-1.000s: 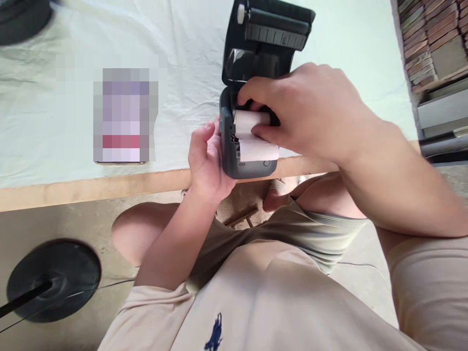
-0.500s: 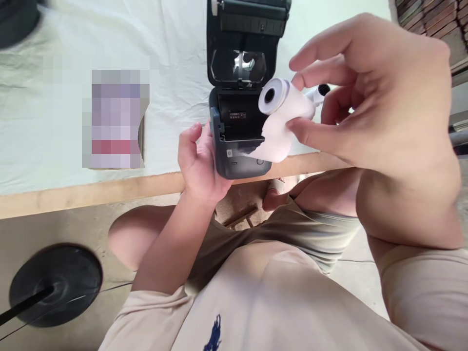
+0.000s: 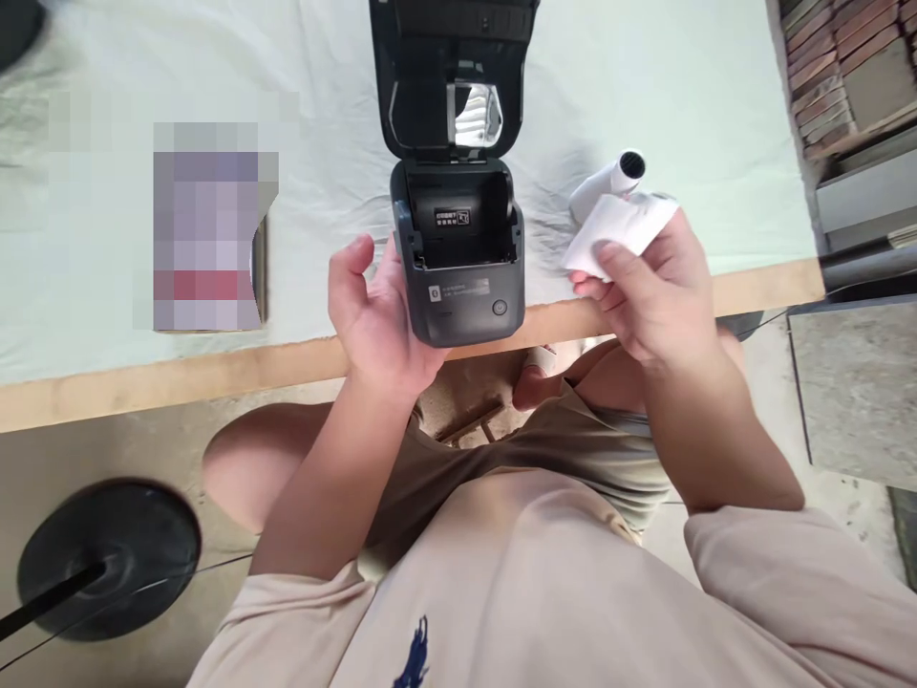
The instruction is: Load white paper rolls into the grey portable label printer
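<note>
While the left hand [image 3: 376,320] cups the printer [image 3: 458,253] at the table [image 3: 215,368] edge, we see the boxy, matte dark-grey plastic case with its lid [image 3: 451,76] swung open and its roll bay bare. A small label inside is too small to read. Right of the printer, the right hand [image 3: 649,296] pinches a white paper roll [image 3: 620,222], beside a white cylinder [image 3: 608,182] on wrinkled pale cloth [image 3: 680,96].

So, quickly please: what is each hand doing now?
Left hand: holds the side of the open printer.
Right hand: closed on the paper roll.
</note>
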Demonstrator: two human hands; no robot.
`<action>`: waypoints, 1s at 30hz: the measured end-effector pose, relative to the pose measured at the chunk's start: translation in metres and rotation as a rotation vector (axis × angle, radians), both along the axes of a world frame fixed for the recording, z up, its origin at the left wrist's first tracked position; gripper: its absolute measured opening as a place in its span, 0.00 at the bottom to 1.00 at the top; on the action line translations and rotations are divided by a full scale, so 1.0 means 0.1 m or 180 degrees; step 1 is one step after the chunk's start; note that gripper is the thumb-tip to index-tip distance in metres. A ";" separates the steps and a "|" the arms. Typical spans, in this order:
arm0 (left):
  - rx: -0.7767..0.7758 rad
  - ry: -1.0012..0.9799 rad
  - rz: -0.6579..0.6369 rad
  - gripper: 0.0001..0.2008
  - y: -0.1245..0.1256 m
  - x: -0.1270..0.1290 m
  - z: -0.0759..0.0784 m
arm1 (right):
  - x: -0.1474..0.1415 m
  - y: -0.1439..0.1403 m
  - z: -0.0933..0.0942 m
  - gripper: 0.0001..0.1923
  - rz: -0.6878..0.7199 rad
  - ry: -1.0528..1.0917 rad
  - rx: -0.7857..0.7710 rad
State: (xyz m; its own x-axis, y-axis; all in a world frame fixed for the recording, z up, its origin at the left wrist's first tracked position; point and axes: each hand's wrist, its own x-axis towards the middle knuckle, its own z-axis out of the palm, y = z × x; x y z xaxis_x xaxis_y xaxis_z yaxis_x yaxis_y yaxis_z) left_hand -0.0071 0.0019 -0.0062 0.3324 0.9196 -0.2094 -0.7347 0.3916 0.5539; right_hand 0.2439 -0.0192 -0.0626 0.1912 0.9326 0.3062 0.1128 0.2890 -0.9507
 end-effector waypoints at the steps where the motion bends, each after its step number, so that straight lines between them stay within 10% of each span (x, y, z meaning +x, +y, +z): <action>1: 0.0000 -0.0048 0.0001 0.20 0.00 0.00 0.01 | -0.05 0.00 -0.01 0.24 0.0017 -0.0157 0.0076; 10: -0.0064 -0.0162 0.0025 0.21 0.00 0.00 0.04 | -0.06 0.12 0.07 0.28 -0.0046 -0.1394 0.0400; 17: -0.0155 -0.0091 0.0111 0.17 0.01 -0.01 -0.01 | -0.09 0.05 0.27 0.24 -0.0131 -0.2208 -0.0277; 22: -0.0173 -0.0176 0.0162 0.14 0.01 0.00 0.01 | 0.14 0.05 0.49 0.19 -0.0921 -0.2231 0.0408; 30: -0.0156 -0.0399 0.0078 0.16 0.00 0.01 0.04 | 0.37 0.52 0.22 0.35 -0.0586 -0.2920 -0.0311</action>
State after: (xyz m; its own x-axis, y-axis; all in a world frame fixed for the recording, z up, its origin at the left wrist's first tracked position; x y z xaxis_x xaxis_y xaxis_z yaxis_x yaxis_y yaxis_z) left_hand -0.0058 0.0021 -0.0020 0.3364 0.9174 -0.2125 -0.8066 0.3971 0.4379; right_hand 0.2808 0.0331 -0.0409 0.0612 0.9412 0.3323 0.8657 0.1157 -0.4870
